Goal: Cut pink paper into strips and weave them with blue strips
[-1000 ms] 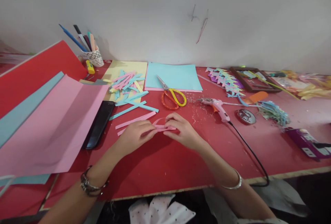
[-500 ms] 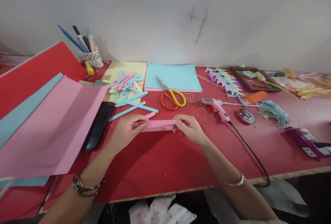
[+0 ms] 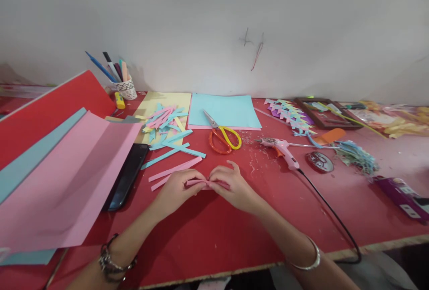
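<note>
Between my two hands is a pink paper strip (image 3: pixel 195 182), pinched near its middle and partly hidden by the fingers. My left hand (image 3: pixel 179 190) is closed on its left part, thumb against fingertips. My right hand (image 3: pixel 233 186) grips the strip's right part, its fingertips meeting the left ones. Just beyond my left hand, two more pink strips (image 3: pixel 174 169) lie on the red table (image 3: pixel 214 241). Blue paper strips (image 3: pixel 166 155) rest behind those. Scissors (image 3: pixel 221 136) with one orange and one yellow handle lie beyond my hands, blades pointing back over a blue sheet (image 3: pixel 228 109).
At left stand large pink sheets (image 3: pixel 70 182) beside a black phone (image 3: pixel 126 178). A pen cup (image 3: pixel 125 88) is at the wall. To the right lie a pink glue gun (image 3: pixel 281 147) with its cord, a round tin (image 3: pixel 320 161), a wooden tray (image 3: pixel 348 124) and a purple device (image 3: pixel 398 196).
My hands have come together at the strip's middle, where before they held its ends apart. The view has tilted up, so everything sits lower. Pink strips beside my left hand now show more.
</note>
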A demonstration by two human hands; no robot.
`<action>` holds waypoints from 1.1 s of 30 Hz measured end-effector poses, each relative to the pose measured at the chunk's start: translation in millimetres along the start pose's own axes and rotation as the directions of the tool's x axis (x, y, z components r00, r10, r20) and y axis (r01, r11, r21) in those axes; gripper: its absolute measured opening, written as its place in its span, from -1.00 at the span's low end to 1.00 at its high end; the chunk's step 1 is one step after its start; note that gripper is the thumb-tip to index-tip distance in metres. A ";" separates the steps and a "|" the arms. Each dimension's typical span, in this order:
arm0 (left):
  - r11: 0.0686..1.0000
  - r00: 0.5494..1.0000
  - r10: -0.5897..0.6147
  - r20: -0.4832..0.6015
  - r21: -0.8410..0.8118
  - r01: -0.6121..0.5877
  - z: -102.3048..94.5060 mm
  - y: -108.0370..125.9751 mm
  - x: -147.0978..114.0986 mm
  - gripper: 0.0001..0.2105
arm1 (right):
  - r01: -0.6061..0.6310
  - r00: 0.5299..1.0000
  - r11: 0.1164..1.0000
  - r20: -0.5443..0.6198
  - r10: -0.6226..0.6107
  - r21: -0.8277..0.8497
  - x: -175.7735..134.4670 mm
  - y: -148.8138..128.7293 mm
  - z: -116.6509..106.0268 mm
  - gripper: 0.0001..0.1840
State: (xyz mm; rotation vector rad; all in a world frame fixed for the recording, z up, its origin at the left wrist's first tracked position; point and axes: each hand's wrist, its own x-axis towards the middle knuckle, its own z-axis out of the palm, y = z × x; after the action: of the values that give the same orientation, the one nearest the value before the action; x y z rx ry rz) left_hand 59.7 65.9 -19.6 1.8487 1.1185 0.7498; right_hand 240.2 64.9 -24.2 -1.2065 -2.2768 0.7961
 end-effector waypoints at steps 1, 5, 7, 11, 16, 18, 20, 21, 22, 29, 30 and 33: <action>1.000 1.000 -0.006 0.001 -0.012 0.006 0.8 -0.2 0.2 -0.81 | -0.002 1.000 1.000 0.015 0.002 0.017 0.2 0.4 0.4 -0.76; 0.995 0.997 -0.074 -0.017 -0.070 0.073 1.3 -2.6 -0.1 -0.84 | 0.028 0.998 0.997 0.046 -0.032 0.076 0.4 0.2 -2.7 -0.70; 0.987 0.993 -0.111 -0.039 -0.121 0.106 1.2 -4.1 -0.7 -0.83 | 0.034 0.997 0.994 0.060 -0.040 0.107 0.1 -1.0 -4.6 -0.69; 0.962 0.987 -0.152 -0.050 -0.235 0.136 2.6 -5.2 -1.0 -0.79 | 0.024 0.998 0.993 0.063 -0.031 0.114 -0.6 -2.5 -5.8 -0.63; 0.939 0.978 -0.202 -0.049 -0.295 0.179 3.6 -2.9 0.2 -0.75 | 0.026 0.997 0.996 0.065 -0.031 0.083 -1.4 1.1 -4.5 -0.65; 0.944 0.980 -0.195 -0.046 -0.279 0.175 3.2 -2.1 0.0 -0.74 | 0.031 0.998 0.997 0.054 -0.035 0.076 -1.2 2.9 -3.4 -0.67; 0.953 0.982 -0.184 -0.041 -0.252 0.168 2.8 -1.5 -0.6 -0.74 | 0.041 0.998 0.997 0.036 -0.043 0.065 -0.6 3.9 -2.4 -0.66; 0.955 0.983 -0.179 -0.039 -0.246 0.164 2.8 -1.2 -1.0 -0.74 | 0.045 0.999 0.997 0.024 -0.046 0.060 -0.3 3.9 -2.1 -0.66; 0.957 0.984 -0.175 -0.038 -0.241 0.161 2.8 -1.1 -1.2 -0.74 | 0.046 0.999 0.998 0.013 -0.047 0.051 0.0 3.8 -1.9 -0.65; 0.969 0.984 -0.157 -0.080 -0.204 0.138 3.9 -4.1 -0.2 -0.78 | -0.043 0.998 0.999 -0.037 0.042 -0.018 0.7 1.4 -2.6 -0.68; 0.968 0.983 -0.156 -0.091 -0.213 0.134 4.0 -4.8 -0.1 -0.78 | -0.059 0.998 0.998 -0.040 0.058 -0.021 0.6 0.9 -3.1 -0.69; 0.954 0.980 -0.174 -0.096 -0.264 0.143 3.8 -6.1 0.1 -0.77 | -0.089 0.995 0.996 -0.037 0.088 -0.029 0.5 -1.2 -5.0 -0.73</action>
State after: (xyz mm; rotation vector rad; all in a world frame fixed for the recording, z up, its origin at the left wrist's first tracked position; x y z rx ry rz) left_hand 60.3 66.3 -26.7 1.4964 1.1707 0.8746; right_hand 242.3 66.2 -19.6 -1.3332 -2.2278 0.7682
